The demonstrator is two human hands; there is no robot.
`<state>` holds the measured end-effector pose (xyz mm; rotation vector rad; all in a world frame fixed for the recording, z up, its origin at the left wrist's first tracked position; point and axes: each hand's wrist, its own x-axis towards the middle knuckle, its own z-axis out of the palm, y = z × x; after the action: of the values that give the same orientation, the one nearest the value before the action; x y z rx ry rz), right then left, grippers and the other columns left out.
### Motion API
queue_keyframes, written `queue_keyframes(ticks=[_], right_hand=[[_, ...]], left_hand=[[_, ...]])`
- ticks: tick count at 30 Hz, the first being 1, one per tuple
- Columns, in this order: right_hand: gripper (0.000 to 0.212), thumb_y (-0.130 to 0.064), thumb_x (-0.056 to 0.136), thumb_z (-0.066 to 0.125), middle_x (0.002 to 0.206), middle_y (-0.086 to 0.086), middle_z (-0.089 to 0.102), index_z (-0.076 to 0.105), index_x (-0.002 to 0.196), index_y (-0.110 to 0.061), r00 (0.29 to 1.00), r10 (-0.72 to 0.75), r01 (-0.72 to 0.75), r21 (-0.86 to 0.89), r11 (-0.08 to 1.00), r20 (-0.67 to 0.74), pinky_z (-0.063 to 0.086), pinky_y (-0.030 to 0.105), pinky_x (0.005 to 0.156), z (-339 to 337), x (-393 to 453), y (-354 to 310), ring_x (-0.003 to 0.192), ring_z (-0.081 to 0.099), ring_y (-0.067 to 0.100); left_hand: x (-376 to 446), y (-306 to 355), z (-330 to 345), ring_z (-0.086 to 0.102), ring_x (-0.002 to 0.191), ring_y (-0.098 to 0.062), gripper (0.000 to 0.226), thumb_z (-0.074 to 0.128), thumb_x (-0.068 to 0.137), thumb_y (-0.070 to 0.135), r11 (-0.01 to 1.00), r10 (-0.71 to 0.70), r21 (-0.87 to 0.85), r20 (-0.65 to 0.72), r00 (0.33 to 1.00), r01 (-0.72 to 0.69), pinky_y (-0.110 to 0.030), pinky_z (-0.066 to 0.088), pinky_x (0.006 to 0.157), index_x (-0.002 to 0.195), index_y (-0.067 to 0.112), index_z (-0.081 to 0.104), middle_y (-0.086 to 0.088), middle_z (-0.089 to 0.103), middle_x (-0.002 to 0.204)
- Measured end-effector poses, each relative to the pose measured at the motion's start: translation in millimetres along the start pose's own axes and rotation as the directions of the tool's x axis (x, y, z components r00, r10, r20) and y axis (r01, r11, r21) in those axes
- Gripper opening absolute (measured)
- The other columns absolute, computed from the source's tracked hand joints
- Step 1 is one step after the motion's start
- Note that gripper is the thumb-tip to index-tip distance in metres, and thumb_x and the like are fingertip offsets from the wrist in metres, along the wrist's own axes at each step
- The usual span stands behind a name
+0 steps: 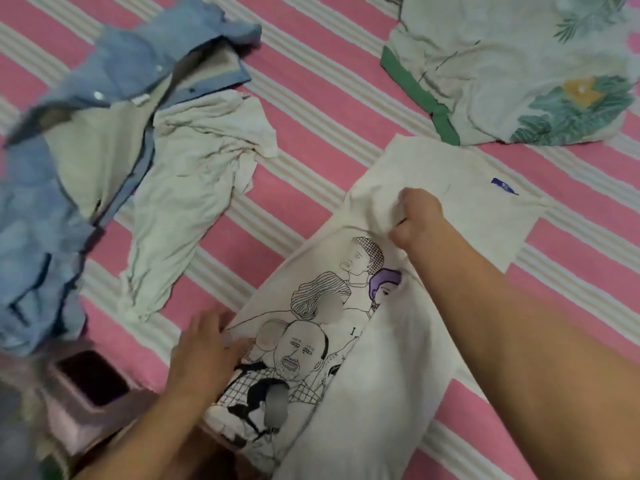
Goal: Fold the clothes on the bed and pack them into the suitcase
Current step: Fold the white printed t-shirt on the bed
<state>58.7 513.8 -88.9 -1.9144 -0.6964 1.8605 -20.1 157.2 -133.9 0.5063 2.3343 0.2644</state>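
Pink-and-white striped bed (311,109) filled frame. White printed T-shirt (363,393) lay at centre, partly folded. Right hand (417,218), fingers curled, pinched shirt fabric near collar end; left hand (204,351), fingers straight, pressed flat on lower left edge. Fold step appeared under way; next move likely called for carrying pinched side across. Blue shirt (41,209) and cream garment (194,188) waited upper left; floral top (519,71) upper right. Suitcase not identifiable.

lone letter "I" printed on white T-shirt (381,393), nothing else legible
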Motion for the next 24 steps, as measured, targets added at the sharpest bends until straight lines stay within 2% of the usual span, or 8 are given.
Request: queue_keyframes(ticks=[4, 8, 11, 13, 16, 21, 22, 24], right_hand=[[0.025, -0.011, 0.096, 0.045, 0.095, -0.004, 0.056, 0.052, 0.118, -0.019, 0.978, -0.207, 0.209, -0.055, 0.976, 0.033, 0.046, 0.029, 0.075, 25, -6, -10, 0.081, 0.053, 0.017], [0.047, -0.015, 0.104, 0.039, 0.147, 0.014, 0.05, 0.038, 0.15, -0.008, 0.907, -0.42, 0.392, -0.314, 0.865, -0.024, 0.046, 0.035, 0.099, 32, -9, -34, 0.118, 0.057, 0.027], [0.053, -0.013, 0.105, 0.032, 0.146, 0.012, 0.051, 0.028, 0.158, -0.018, 0.819, -0.57, 0.463, -0.511, 0.724, -0.067, 0.044, 0.036, 0.1, -1, -16, -52, 0.126, 0.054, 0.031], [0.063, -0.011, 0.104, 0.029, 0.12, 0.01, 0.056, 0.014, 0.16, -0.036, 0.755, -0.655, 0.469, -0.686, 0.557, -0.016, 0.042, 0.032, 0.084, -32, -21, -55, 0.102, 0.057, 0.028], [0.07, -0.01, 0.099, 0.026, 0.1, 0.011, 0.056, 0.019, 0.155, -0.052, 0.733, -0.675, 0.473, -0.774, 0.421, 0.081, 0.043, 0.039, 0.081, -73, -21, -54, 0.087, 0.056, 0.03], [0.048, -0.018, 0.101, 0.036, 0.109, 0.002, 0.056, 0.051, 0.142, -0.035, 0.65, -0.742, 0.421, -0.89, 0.175, 0.162, 0.04, 0.032, 0.089, -117, -3, -56, 0.099, 0.054, 0.022], [0.035, -0.026, 0.099, 0.044, 0.101, -0.003, 0.057, 0.064, 0.126, -0.032, 0.654, -0.739, 0.401, -0.903, 0.157, 0.162, 0.041, 0.03, 0.085, -124, -4, -58, 0.092, 0.054, 0.019], [0.016, -0.036, 0.085, 0.061, 0.079, -0.005, 0.058, 0.073, 0.084, -0.025, 0.68, -0.728, 0.451, -0.832, 0.321, 0.087, 0.046, 0.026, 0.071, -126, -8, -61, 0.074, 0.055, 0.017]], left_hand=[[-24, -46, 17, 0.058, 0.08, -0.01, 0.028, 0.065, 0.089, 0.054, 0.996, 0.074, -0.034, -0.117, 0.99, -0.078, -0.041, 0.051, 0.077, 0.101, 0.033, 0.052, 0.018, 0.058, 0.084], [-34, -62, 19, 0.063, 0.071, -0.018, 0.019, 0.057, 0.096, 0.049, 0.993, 0.085, -0.08, -0.078, 0.993, -0.091, -0.042, 0.052, 0.066, 0.099, 0.033, 0.046, 0.013, 0.062, 0.074], [-47, -65, 6, 0.066, 0.086, -0.025, 0.011, 0.05, 0.102, 0.037, 0.99, 0.117, -0.07, -0.074, 0.99, -0.122, -0.042, 0.049, 0.071, 0.109, 0.03, 0.054, 0.006, 0.066, 0.093], [-59, -64, -3, 0.068, 0.087, -0.024, 0.014, 0.047, 0.102, 0.038, 0.985, 0.171, -0.023, -0.063, 0.983, -0.173, -0.041, 0.05, 0.072, 0.112, 0.032, 0.056, 0.005, 0.069, 0.098], [-79, -52, -8, 0.07, 0.077, -0.026, 0.015, 0.048, 0.102, 0.038, 0.956, 0.278, 0.097, -0.015, 0.96, -0.275, -0.039, 0.051, 0.066, 0.109, 0.031, 0.06, 0.004, 0.072, 0.089], [-107, -41, -2, 0.052, 0.045, -0.006, 0.012, 0.05, 0.103, 0.037, 0.884, 0.429, 0.22, -0.034, 0.903, -0.412, -0.03, 0.044, 0.042, 0.091, 0.036, 0.051, 0.012, 0.043, 0.056], [-118, -33, -2, 0.049, 0.042, -0.004, 0.013, 0.051, 0.101, 0.042, 0.877, 0.432, 0.256, -0.045, 0.901, -0.407, -0.027, 0.041, 0.04, 0.091, 0.035, 0.053, 0.013, 0.039, 0.053], [-138, -19, 7, 0.052, 0.051, 0.001, 0.029, 0.037, 0.1, 0.061, 0.89, 0.372, 0.284, 0.002, 0.928, -0.357, -0.024, 0.047, 0.05, 0.101, 0.037, 0.052, 0.015, 0.051, 0.061]])
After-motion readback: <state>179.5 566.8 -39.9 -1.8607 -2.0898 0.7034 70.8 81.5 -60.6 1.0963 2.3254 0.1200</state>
